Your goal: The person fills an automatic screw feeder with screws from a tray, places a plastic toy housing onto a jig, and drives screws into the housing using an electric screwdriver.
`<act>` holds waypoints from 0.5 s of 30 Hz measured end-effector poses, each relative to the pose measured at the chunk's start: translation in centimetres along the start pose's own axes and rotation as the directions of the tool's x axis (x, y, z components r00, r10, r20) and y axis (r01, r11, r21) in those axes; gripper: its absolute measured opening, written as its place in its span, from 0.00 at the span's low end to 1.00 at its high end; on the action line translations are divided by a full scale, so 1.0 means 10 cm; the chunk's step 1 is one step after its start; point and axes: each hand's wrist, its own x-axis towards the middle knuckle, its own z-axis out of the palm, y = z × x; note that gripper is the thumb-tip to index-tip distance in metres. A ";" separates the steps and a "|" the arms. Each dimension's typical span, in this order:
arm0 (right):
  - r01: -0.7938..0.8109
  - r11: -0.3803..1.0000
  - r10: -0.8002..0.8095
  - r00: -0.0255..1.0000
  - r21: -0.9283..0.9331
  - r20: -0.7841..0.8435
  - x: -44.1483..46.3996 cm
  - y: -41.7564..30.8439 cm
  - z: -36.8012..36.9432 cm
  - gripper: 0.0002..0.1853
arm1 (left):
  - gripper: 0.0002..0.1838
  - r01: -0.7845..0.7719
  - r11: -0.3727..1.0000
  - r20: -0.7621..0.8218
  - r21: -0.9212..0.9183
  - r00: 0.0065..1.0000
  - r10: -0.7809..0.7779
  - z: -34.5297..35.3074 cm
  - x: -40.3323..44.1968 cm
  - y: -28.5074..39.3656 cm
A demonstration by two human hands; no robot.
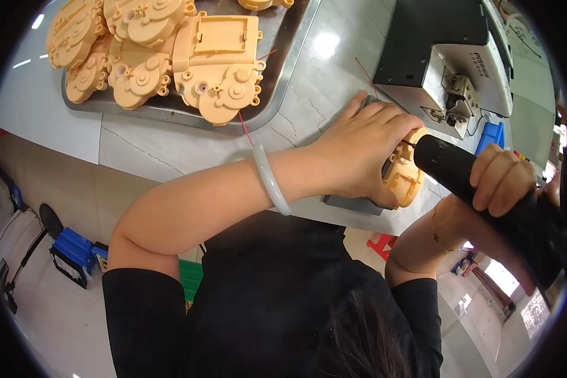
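My left hand [368, 145] wraps over a yellow plastic housing [407, 181], fingers along its far side and thumb at its near end. The housing rests on a dark grey block [359, 205], largely hidden by the hand. My right hand [503, 179] is closed around a black electric screwdriver [446, 160], held slantwise from the right. Its thin bit meets the upper part of the housing; the exact contact point is too small to make out. A thin red wire [365, 74] sticks up beyond my left fingers.
Several similar yellow housings lie piled in a metal tray [277, 94] at upper left, with red wires trailing out. A black and silver screw feeder machine [450, 69] stands behind my hands. To its right sits a blue bin [490, 137].
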 end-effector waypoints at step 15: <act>-0.015 1.000 0.012 0.994 -0.028 -0.105 -0.04 0.04 0.07 0.50 | 0.44 0.058 0.998 -0.003 -0.014 0.998 -0.058 0.01 0.00 0.02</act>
